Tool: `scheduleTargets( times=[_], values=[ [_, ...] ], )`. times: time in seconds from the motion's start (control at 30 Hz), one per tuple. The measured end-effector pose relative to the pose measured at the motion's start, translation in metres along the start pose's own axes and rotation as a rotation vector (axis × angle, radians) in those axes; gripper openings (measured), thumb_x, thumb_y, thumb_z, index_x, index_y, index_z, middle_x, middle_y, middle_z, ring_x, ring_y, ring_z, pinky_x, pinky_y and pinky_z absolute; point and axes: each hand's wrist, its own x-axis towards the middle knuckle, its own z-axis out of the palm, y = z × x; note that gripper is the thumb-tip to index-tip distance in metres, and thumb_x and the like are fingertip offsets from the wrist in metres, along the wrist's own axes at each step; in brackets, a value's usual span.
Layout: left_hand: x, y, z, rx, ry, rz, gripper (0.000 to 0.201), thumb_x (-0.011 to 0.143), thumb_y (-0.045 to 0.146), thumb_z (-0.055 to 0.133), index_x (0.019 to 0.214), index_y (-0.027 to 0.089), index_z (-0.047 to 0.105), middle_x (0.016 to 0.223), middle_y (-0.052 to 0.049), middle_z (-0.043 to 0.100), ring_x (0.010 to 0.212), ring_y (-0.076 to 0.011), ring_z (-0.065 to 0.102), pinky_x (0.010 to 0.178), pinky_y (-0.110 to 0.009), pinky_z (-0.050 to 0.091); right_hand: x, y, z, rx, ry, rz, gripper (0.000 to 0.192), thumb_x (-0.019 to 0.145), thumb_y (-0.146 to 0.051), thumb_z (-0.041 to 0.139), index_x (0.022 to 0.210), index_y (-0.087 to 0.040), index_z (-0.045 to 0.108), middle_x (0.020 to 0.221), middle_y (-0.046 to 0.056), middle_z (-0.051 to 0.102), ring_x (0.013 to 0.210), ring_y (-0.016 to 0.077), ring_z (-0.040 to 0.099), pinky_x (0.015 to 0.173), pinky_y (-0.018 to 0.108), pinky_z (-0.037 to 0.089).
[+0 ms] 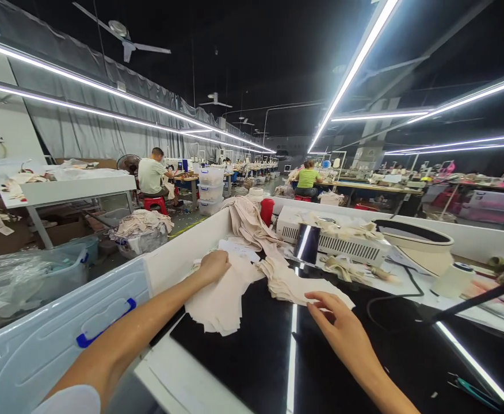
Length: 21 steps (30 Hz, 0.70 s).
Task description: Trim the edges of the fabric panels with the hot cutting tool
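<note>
On the black table we were sorting cut cloth. Our left hand, fingers curled, pressed the cream stack at eleven o'clock. Our right hand, fingers loosely spread, touched the second pile at twelve. Next, we judged, a clean pinch on one piece. No writing was readable.

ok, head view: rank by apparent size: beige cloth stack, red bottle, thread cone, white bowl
1. beige cloth stack, nearest the camera, so inflated
2. white bowl
3. thread cone
4. red bottle, farther off; order against the cone unsure
</note>
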Motion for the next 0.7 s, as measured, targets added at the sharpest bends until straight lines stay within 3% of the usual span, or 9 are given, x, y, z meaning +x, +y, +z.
scheduleTargets(
  times=[0.3, 0.4, 0.5, 0.6, 0.7],
  values=[
    [-0.007, -0.012, -0.015, -0.315, 0.067, 0.134, 0.038, 0.113, 0.043, 0.076, 0.141, 0.018, 0.071, 0.141, -0.012, 0.072, 0.121, -0.0281, 0.075, 0.104, -0.050, 0.067, -0.024, -0.032, -0.002, 0.108, -0.094, 0.110, 0.043, 0.079, -0.066, 0.069, 0.093, -0.028, 0.084, 0.108, 0.009, 0.085, 0.093, 0.0304, 0.079, 0.087, 0.046, 0.063],
    [-0.019, -0.005, -0.025, -0.497, 0.058, 0.233, 0.027, 0.111, 0.042, 0.076, 0.119, 0.016, 0.074, 0.119, -0.007, 0.074, 0.104, -0.0231, 0.073, 0.093, -0.041, 0.065, -0.029, -0.046, 0.002, 0.173, -0.128, 0.175, 0.048, 0.078, -0.071, 0.073, 0.095, -0.028, 0.085, 0.105, 0.009, 0.086, 0.096, 0.0318, 0.078, 0.089, 0.046, 0.061],
    [-0.041, 0.011, -0.031, -0.691, -0.021, 0.335, 0.024, 0.102, 0.040, 0.071, 0.092, 0.019, 0.065, 0.087, 0.001, 0.064, 0.080, -0.0171, 0.060, 0.073, -0.028, 0.052, -0.032, -0.064, 0.005, 0.272, -0.151, 0.237, 0.065, 0.077, -0.081, 0.078, 0.112, -0.027, 0.084, 0.113, 0.010, 0.086, 0.105, 0.0331, 0.078, 0.094, 0.045, 0.061],
    [-0.065, 0.033, -0.030, -0.841, -0.169, 0.409, 0.029, 0.091, 0.044, 0.075, 0.083, 0.020, 0.059, 0.076, 0.004, 0.055, 0.072, -0.0150, 0.050, 0.065, -0.025, 0.041, -0.037, -0.081, 0.007, 0.388, -0.182, 0.279, 0.083, 0.074, -0.089, 0.081, 0.129, -0.027, 0.080, 0.127, 0.011, 0.084, 0.122, 0.0338, 0.075, 0.104, 0.043, 0.060],
    [-0.085, 0.055, -0.024, -0.951, -0.322, 0.431, 0.035, 0.082, 0.045, 0.082, 0.080, 0.020, 0.058, 0.074, 0.005, 0.052, 0.069, -0.0136, 0.047, 0.063, -0.024, 0.037, -0.048, -0.094, 0.006, 0.524, -0.299, 0.334, 0.078, 0.076, -0.092, 0.082, 0.113, -0.023, 0.085, 0.108, 0.009, 0.084, 0.106, 0.0297, 0.075, 0.094, 0.038, 0.060]
  ],
)
